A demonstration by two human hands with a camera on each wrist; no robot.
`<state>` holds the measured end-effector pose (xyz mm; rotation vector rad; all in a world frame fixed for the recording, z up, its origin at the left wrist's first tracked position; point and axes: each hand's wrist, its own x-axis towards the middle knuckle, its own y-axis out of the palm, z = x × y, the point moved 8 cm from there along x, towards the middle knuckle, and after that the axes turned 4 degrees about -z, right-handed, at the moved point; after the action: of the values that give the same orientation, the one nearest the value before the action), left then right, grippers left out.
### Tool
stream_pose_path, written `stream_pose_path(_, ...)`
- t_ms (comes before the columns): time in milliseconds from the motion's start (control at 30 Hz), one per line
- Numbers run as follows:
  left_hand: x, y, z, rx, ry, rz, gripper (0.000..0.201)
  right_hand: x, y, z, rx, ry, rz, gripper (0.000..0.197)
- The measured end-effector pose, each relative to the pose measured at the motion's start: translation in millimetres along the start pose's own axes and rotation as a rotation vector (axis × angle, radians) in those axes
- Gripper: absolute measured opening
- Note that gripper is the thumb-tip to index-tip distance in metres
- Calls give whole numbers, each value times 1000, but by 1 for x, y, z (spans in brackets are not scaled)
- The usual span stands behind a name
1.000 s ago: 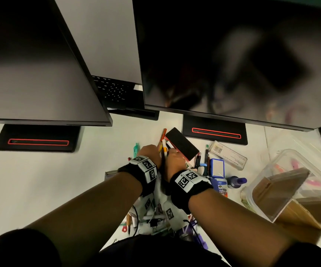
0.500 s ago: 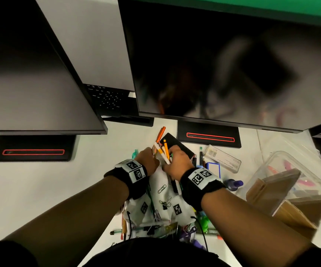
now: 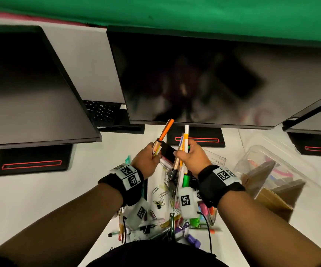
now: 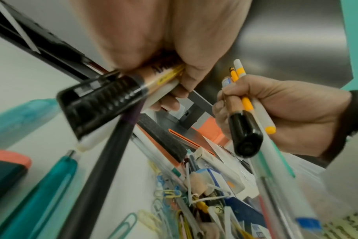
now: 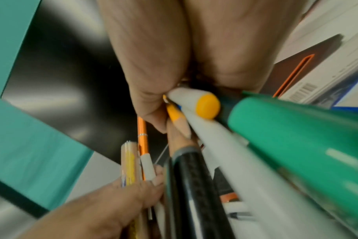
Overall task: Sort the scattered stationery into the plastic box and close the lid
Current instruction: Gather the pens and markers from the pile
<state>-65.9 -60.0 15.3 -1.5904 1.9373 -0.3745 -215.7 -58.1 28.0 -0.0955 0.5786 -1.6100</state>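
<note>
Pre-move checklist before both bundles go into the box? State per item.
1. Left hand grips its pen bundle: ok.
2. Right hand grips its pen bundle: ok.
3. Both bundles lifted off the desk pile: ok.
4. Plastic box open, lid off: ok.
5. Room among the cardboard dividers: cannot tell.
6. Desk stationery all collected: not ok, clips and pens remain.

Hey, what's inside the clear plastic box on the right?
The plastic box holds brown cardboard dividers and something pink behind them. The dividers hide the rest.
</note>
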Motion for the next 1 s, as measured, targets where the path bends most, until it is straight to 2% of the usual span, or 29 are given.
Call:
stream_pose_path(67,-3,2,-9,-14,32,-8,22,-5,-10,-6,111,51,-39,26)
stream_pose_path(133,-8,5,-19,-32,52,-3,22,-10,-21,-11,265,106,-99,17)
stream_pose_path(267,-21,14,-40,-12,120,19,30,-14,-40,-24,610,225,-211,14)
stream_pose_path(367,-33,19,-52,-44,181,42,21,-19,-59,-31,740,292,-317,14)
stream_pose_path(533,-42,22,-52,-147,173,69,18,-27,-88,-44,812,346,-465,18)
stream_pose_path(667,-46,29,-52,-223,160,156,29,-30,-106,-50,791,347,-575,23)
stream_pose_path(767,-48,37,-55,-198,149,207,38,-32,-111,-52,790,359,-589,22)
stream_pose_path(867,-49,42,-59,-185,155,183,44,-35,-113,-54,786,369,-576,22)
stream_pose_path(1000,-48,47,-62,-231,135,150,40,-38,-121,-52,759,368,-568,18)
